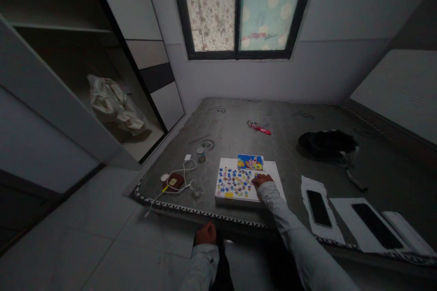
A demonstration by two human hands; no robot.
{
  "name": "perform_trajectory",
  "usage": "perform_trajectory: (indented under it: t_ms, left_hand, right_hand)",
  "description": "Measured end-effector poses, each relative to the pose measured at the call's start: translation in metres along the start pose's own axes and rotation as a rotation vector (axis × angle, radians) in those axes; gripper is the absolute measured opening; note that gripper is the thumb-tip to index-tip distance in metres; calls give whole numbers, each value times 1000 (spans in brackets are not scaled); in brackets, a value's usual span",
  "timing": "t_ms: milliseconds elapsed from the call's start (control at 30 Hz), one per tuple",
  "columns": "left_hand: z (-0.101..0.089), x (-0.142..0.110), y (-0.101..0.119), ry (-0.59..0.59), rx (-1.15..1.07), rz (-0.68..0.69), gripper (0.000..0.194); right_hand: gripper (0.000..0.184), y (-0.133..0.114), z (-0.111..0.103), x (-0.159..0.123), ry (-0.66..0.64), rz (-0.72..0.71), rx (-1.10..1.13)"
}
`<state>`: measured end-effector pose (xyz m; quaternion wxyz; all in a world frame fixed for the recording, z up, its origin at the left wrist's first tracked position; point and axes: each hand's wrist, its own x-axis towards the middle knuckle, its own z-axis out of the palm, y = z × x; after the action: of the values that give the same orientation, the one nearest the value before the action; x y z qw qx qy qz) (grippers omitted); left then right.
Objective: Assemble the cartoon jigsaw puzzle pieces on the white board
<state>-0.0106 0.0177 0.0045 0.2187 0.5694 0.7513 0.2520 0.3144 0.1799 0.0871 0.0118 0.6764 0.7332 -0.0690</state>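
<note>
Many small jigsaw puzzle pieces point(234, 183), mostly blue and yellow, lie loose on a flat white box point(225, 163). A colourful cartoon picture card point(250, 162) rests at the box's far edge. My right hand point(262, 180) is over the right side of the pieces, its fingers pinched together at a puzzle piece too small to see clearly. Away from the box, my left hand point(206, 234) is closed in a fist near my leg, below the front edge of the bed; nothing shows in it.
On the mattress point(225, 122) left of the box are a small jar point(201, 155), a clear glass point(195, 188), a white cable point(185, 170) and a brown item point(175, 182). Phones point(319, 208) lie at right, a black bag point(327, 143) behind, a red packet point(260, 128) farther back.
</note>
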Motion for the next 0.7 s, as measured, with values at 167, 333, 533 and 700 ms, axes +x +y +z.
perform_trajectory:
  t_ms: [167, 333, 533, 700]
  left_hand:
    - [2, -2, -3, -18, 29, 8, 38]
    - [5, -6, -1, -12, 55, 17, 32]
    - [1, -6, -1, -14, 80, 47, 34]
    - [-1, -7, -1, -6, 78, 47, 33]
  right_hand:
    - [36, -2, 7, -11, 33, 1, -11]
    - [38, -7, 21, -25, 46, 9, -31]
    - [43, -6, 24, -17, 86, 59, -30]
    - [43, 4, 30, -26, 109, 85, -37]
